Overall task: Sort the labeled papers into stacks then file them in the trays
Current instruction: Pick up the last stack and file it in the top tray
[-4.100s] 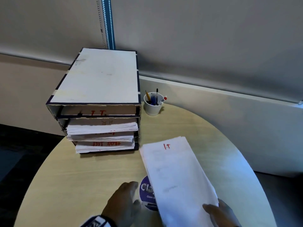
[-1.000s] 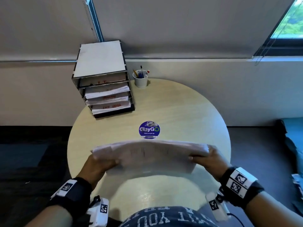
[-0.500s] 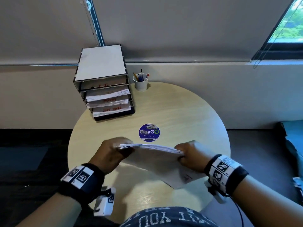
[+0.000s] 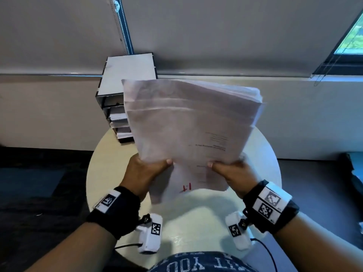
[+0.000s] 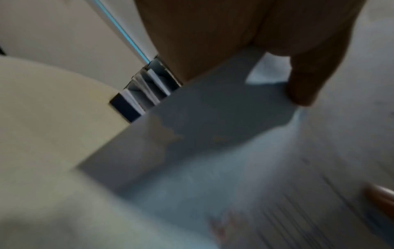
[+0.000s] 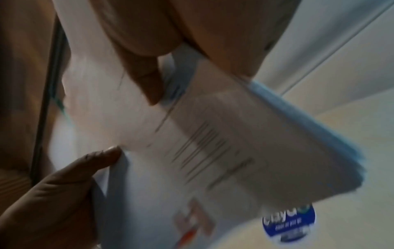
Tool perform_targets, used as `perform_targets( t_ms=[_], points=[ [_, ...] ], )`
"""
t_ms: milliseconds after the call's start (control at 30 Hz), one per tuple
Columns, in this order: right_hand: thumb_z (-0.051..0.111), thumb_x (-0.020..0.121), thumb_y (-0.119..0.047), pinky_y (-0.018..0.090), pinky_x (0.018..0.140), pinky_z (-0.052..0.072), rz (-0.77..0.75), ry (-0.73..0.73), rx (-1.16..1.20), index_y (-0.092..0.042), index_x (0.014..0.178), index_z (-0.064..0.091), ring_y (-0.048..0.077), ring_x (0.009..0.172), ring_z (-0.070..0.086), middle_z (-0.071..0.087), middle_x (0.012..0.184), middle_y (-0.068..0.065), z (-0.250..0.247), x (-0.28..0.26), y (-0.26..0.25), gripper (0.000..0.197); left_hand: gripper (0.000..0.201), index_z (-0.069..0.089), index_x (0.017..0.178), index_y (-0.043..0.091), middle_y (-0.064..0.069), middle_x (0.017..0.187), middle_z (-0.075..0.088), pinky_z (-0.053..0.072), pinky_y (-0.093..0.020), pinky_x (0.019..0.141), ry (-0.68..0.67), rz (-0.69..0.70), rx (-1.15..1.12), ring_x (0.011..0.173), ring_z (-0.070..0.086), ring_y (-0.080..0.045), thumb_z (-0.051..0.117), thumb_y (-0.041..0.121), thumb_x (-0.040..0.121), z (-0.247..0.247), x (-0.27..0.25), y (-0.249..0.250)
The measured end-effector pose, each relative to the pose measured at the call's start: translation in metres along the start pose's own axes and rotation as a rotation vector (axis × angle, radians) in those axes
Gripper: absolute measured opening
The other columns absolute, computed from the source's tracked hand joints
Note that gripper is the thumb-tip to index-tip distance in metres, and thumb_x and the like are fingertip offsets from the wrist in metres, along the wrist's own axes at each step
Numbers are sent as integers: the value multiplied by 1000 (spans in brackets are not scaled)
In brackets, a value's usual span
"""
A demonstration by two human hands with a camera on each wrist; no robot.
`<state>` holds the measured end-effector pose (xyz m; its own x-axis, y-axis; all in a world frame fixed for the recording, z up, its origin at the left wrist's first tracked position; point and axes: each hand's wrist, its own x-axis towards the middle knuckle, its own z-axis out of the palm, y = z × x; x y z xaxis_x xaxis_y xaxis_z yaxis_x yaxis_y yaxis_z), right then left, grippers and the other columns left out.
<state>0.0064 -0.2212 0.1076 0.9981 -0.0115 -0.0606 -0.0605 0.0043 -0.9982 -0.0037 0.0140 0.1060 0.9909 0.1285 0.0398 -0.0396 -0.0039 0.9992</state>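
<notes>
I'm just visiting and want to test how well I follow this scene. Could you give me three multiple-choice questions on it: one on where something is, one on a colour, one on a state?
1. Where is the tray rack?
A. On the table's far left edge by the wall
B. On the floor
C. On the person's lap

2. What colour is the label on the paper stack?
A. Green
B. Red
C. Black

3. How is the stack held?
A. Lying flat on the table
B. In one hand only
C. Raised, gripped by the left hand and right hand

Answers:
1 A, the rack stands at the table's back left.
2 B, red letters show near the stack's lower edge.
3 C, both thumbs press its front.
</notes>
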Motion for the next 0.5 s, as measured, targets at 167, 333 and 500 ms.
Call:
perform_targets(
  t_ms=[167, 333, 500],
  points=[
    [78, 73, 5, 28, 66, 60, 36, 142, 44, -15, 65, 76, 14, 68, 72, 76, 74, 1, 3, -9, 30, 22, 28, 73, 89, 23, 14, 91, 77, 58, -22, 76, 69, -4, 107, 83, 70, -4, 88, 14, 67, -1, -21, -38],
    [80, 65, 1, 47, 79, 57, 292, -141, -213, -7, 84, 76, 25, 81, 70, 77, 84, 6, -16, -15, 94, 21, 33, 75, 100, 11, -11, 103, 76, 58, -46, 84, -120, -315, 133, 95, 69, -23, 85, 7, 68, -19, -37, -76],
    [78, 55, -15, 49, 87, 54, 363, -217, -350, -13, 89, 74, 12, 87, 67, 76, 87, -2, -24, -5, 127, 35, 43, 68, 110, -1, -25, 105, 71, 54, -39, 82, -205, -352, 103, 95, 62, -23, 81, 7, 70, -20, -33, -91]
  ],
)
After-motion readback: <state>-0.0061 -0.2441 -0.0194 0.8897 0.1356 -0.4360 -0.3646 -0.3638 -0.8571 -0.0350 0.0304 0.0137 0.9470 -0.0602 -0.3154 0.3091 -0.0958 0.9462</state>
